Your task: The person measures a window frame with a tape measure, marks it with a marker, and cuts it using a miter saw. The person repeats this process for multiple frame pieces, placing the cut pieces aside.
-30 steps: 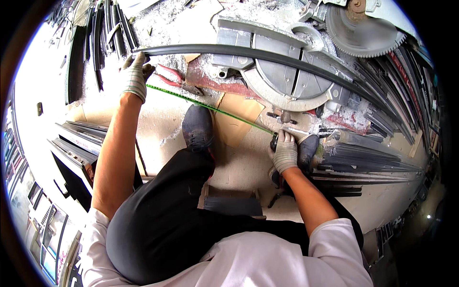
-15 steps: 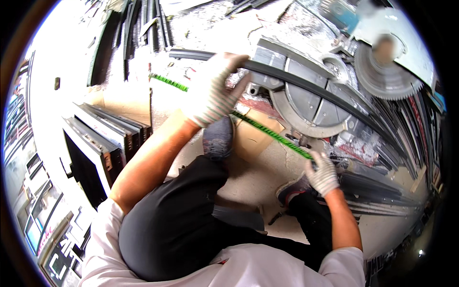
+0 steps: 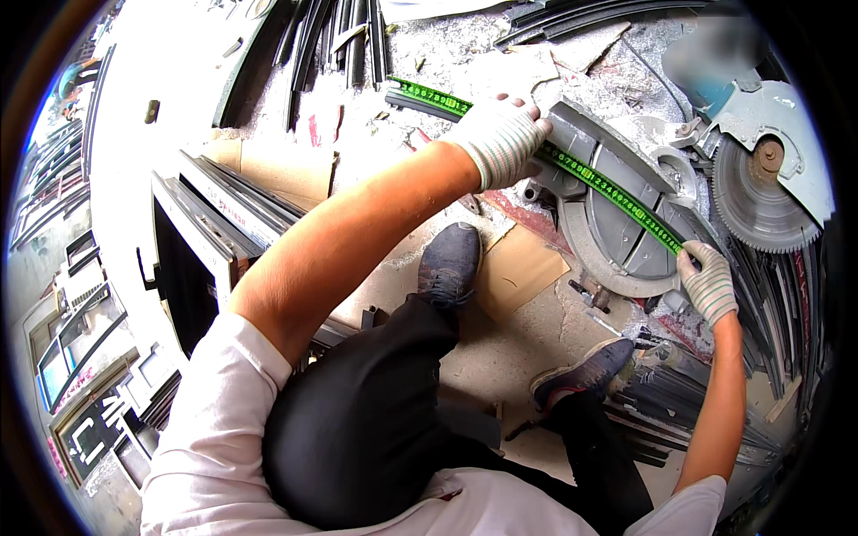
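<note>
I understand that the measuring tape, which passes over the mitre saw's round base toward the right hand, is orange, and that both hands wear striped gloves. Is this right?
Not quite: the measuring tape is bright green, as the head view shows. It does pass over the mitre saw's round base toward the right hand, and both hands wear striped gloves.

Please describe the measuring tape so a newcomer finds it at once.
Find the round saw blade, upper right, then the grey saw base left of it. Across this, from beyond the left hand to the right hand, runs the measuring tape, bright green while neighbouring strips are dark.
</note>
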A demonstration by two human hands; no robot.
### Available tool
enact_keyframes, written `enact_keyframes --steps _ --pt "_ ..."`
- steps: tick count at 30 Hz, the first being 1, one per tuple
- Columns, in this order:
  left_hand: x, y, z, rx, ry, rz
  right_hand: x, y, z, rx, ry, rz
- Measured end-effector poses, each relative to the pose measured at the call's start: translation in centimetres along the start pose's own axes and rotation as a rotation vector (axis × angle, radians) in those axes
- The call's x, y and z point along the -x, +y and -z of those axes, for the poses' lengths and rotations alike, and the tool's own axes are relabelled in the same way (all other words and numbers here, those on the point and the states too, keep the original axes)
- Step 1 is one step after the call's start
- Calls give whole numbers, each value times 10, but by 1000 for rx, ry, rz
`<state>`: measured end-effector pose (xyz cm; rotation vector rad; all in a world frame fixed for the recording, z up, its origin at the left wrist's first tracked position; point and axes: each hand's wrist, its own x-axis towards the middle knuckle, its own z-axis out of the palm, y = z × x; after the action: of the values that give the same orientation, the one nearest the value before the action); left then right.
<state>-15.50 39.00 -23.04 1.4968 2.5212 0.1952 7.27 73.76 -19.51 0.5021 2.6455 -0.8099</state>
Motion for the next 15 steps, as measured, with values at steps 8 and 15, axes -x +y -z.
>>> enact_keyframes --steps 8,15 --pt "-15 -13 -11 -37 -114 62 -18 13 8 114 -30 92" --pt "-17 -14 -6 12 -162 75 -28 11 2 86 -70 5"
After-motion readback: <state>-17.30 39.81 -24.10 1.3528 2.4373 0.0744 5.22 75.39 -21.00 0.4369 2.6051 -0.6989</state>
